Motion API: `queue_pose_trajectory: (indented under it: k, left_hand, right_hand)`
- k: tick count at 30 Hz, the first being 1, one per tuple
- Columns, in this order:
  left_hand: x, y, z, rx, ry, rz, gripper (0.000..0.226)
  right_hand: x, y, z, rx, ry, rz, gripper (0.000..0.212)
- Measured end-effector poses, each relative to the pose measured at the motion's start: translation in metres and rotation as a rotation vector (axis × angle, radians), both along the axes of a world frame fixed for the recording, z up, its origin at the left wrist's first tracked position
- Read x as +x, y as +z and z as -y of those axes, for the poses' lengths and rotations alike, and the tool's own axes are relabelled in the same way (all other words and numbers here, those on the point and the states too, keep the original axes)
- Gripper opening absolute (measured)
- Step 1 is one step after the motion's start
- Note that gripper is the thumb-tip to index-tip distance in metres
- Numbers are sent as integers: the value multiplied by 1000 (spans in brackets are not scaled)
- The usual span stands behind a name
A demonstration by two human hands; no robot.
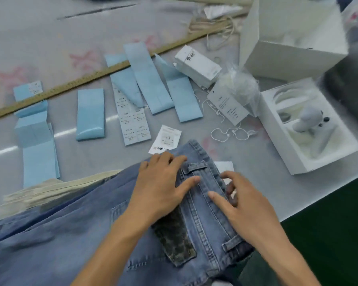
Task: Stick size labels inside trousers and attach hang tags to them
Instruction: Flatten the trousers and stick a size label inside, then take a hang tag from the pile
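Observation:
Blue denim trousers (74, 240) lie across the near table edge, waistband (207, 195) and belt loops toward the right. My left hand (161, 182) presses flat on the denim beside the waistband, fingers straight. My right hand (242, 201) rests on the waistband's right edge with its fingers loosely bent; whether it pinches the cloth I cannot tell. A white hang tag (166, 139) lies just beyond the trousers. A strip of printed size labels (130, 118) lies among blue backing strips (90, 114). A loop of white string (232, 134) sits to the right.
A wooden ruler (87, 79) runs diagonally across the table. A stack of white tags (197, 66) and a clear bag of strings (239, 85) lie at the back right. An open white box (306, 129) holds a white tool. A cream cloth stack (50, 188) sits at left.

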State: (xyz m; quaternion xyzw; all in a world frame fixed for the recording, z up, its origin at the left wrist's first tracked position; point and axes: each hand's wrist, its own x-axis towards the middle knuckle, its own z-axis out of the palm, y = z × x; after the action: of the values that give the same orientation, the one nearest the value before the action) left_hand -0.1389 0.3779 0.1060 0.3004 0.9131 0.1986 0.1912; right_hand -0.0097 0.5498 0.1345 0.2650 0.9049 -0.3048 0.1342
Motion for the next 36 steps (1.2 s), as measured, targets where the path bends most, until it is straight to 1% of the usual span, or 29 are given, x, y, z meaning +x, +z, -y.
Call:
queue_pose_trajectory:
  k: [1, 3, 4, 5, 7, 8, 10, 12, 14, 15, 17, 20, 22, 25, 27, 29, 31, 32, 33, 35, 36]
  left_hand:
    - [-1, -1, -4, 9, 5, -9, 66]
    - [-1, -6, -10, 7, 6, -45, 52]
    - [0, -10, -12, 17, 18, -68, 45]
    - [1, -12, -13, 37, 36, -80, 41]
    - [3, -19, -13, 102, 67, -102, 37]
    - [3, -21, -13, 129, 78, -118, 37]
    - [2, -22, -12, 162, 97, -129, 38]
    - [2, -23, -11, 178, 95, -130, 39]
    - [2, -22, -11, 190, 102, -110, 39]
    - [2, -22, -11, 195, 108, -102, 39]
    - [2, -24, -10, 199, 106, -100, 38]
    - [0, -24, -10, 220, 102, -146, 33]
    - [-1, -24, -10, 245, 100, -199, 30]
    - [-4, -25, -10, 262, 98, -241, 29]
    - [-6, -27, -11, 266, 104, -265, 30]
    - [-8, -30, -12, 268, 119, -299, 30]
    - [-9, -34, -13, 260, 136, -344, 29]
    - [-9, -36, -13, 255, 141, -370, 28]
    - [-10, -38, -14, 253, 143, -392, 28]
    - [-11, -39, -15, 248, 150, -420, 28]
    - [-12, -39, -16, 246, 154, -431, 29]
  right_hand:
    - [-5, -3, -2, 32, 21, -93, 47]
    - [-15, -16, -2, 31, 89, -211, 49]
    - [-21, -25, 0, 12, 104, -230, 44]
    - [-27, -35, -1, -15, 88, -254, 35]
    - [-43, -57, -10, -85, -28, -340, 10]
    - [-54, -66, -20, -117, -104, -375, 8]
    - [-82, -81, -47, -163, -255, -412, 16]
    - [-111, -91, -76, -171, -389, -431, 16]
    - [-137, -101, -96, -157, -456, -439, 12]
    - [-149, -107, -102, -134, -450, -426, 13]
    - [-172, -116, -109, -75, -389, -373, 18]
    - [-204, -122, -106, -56, -234, -303, 28]
    - [-219, -124, -102, -43, -183, -288, 27]
    - [-242, -119, -98, -13, -169, -344, 21]
    - [-264, -109, -97, -4, -157, -417, 17]
    - [-287, -99, -99, 29, -130, -523, 19]
    - [-313, -92, -106, 118, -92, -595, 27]
    - [-327, -89, -112, 170, -57, -563, 33]
    - [-339, -88, -118, 203, -15, -477, 39]
    - [-355, -90, -129, 278, 123, -239, 47]
    - [-357, -93, -132, 366, 213, -148, 47]
